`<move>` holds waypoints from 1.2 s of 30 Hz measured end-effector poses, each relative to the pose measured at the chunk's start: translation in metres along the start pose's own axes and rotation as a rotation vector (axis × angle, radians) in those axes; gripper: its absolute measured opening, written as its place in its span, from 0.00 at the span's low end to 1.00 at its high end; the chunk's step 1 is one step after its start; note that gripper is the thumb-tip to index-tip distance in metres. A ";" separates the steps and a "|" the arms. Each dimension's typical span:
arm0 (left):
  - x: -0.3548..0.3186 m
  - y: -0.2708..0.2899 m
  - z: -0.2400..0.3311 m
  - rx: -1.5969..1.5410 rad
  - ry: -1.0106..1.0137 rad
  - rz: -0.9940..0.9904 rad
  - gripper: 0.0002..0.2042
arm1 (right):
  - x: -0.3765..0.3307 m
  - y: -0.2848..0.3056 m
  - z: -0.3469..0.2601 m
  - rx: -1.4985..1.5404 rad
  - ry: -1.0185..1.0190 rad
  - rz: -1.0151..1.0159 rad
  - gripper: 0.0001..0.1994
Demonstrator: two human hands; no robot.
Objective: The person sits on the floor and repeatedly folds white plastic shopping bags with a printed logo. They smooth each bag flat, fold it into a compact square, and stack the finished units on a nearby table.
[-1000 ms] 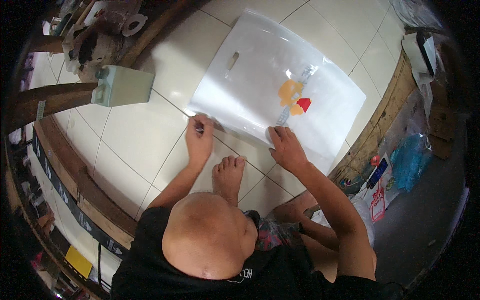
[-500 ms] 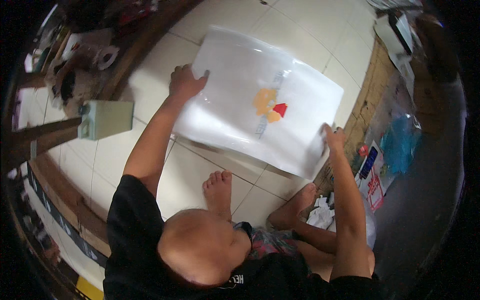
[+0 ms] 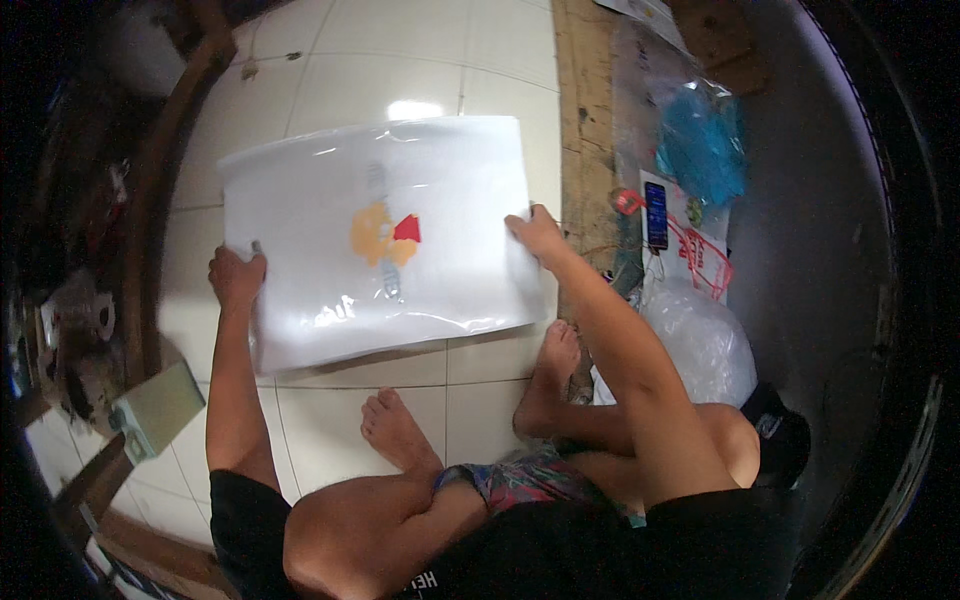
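White plastic sheet (image 3: 460, 180) (maybe a bag; contents, if any, hidden) now spans between left fingers (image 3: 219, 266) and right fingers (image 3: 516, 224), over floor tiles (image 3: 380, 75). A second ago both sets sat along its near edge; each now looks nearly closed on a side edge, giving control of both ends. Bodyward of left fingers: pale green jerrycan (image 3: 165, 410). Bodyward of right: clear plastic bag (image 3: 700, 345). Fill of either unclear.

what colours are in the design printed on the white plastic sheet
The printed design is orange, red and grey, best seen in the head view.
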State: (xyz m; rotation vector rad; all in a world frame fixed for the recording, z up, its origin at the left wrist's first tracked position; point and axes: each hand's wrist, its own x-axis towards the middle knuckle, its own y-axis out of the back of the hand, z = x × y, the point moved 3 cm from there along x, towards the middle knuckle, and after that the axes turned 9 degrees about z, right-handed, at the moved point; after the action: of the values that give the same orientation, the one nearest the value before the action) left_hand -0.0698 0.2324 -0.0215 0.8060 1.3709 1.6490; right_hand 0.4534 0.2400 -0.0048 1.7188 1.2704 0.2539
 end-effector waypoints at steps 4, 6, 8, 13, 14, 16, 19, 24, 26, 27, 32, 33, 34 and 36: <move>0.006 -0.010 -0.010 0.021 -0.030 0.022 0.29 | 0.000 0.002 -0.005 -0.051 -0.030 -0.020 0.35; 0.004 -0.002 -0.005 -0.030 0.011 -0.046 0.29 | -0.010 0.004 -0.013 -0.103 0.046 0.029 0.35; 0.005 0.003 -0.005 -0.116 0.028 -0.106 0.31 | -0.036 0.011 -0.028 -0.128 0.137 0.165 0.35; -0.012 -0.001 -0.008 -0.238 -0.066 0.119 0.33 | -0.087 0.005 -0.017 -0.285 0.630 0.289 0.34; -0.017 -0.005 -0.010 -0.216 -0.106 0.146 0.32 | -0.098 0.002 -0.016 -0.334 0.711 0.263 0.35; -0.024 -0.013 -0.015 -0.172 -0.187 0.199 0.30 | -0.113 -0.003 -0.013 -0.397 0.811 0.190 0.36; -0.036 -0.015 0.001 -0.081 -0.199 0.257 0.27 | -0.123 -0.007 0.000 -0.481 0.845 0.098 0.40; -0.039 -0.015 0.006 -0.016 -0.167 0.299 0.26 | -0.121 -0.011 0.006 -0.478 0.832 0.077 0.42; -0.039 -0.017 0.006 -0.008 -0.154 0.307 0.26 | -0.118 -0.014 0.007 -0.473 0.827 0.072 0.43; -0.038 -0.019 0.006 -0.010 -0.153 0.314 0.26 | -0.117 -0.015 0.009 -0.463 0.827 0.072 0.43; -0.038 -0.021 0.003 -0.017 -0.175 0.330 0.26 | -0.114 -0.020 0.014 -0.468 0.826 0.076 0.43; -0.039 -0.021 0.003 -0.016 -0.181 0.335 0.26 | -0.114 -0.021 0.014 -0.473 0.824 0.074 0.42; -0.039 -0.021 0.003 -0.015 -0.186 0.341 0.26 | -0.114 -0.021 0.015 -0.477 0.822 0.071 0.42; -0.040 -0.020 0.003 -0.020 -0.189 0.345 0.26 | -0.114 -0.022 0.015 -0.486 0.823 0.069 0.42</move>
State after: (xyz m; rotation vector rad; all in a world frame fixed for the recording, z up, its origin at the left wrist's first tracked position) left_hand -0.0452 0.1997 -0.0390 1.2064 1.1270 1.7875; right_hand 0.3991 0.1376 0.0093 1.2505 1.5381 1.2986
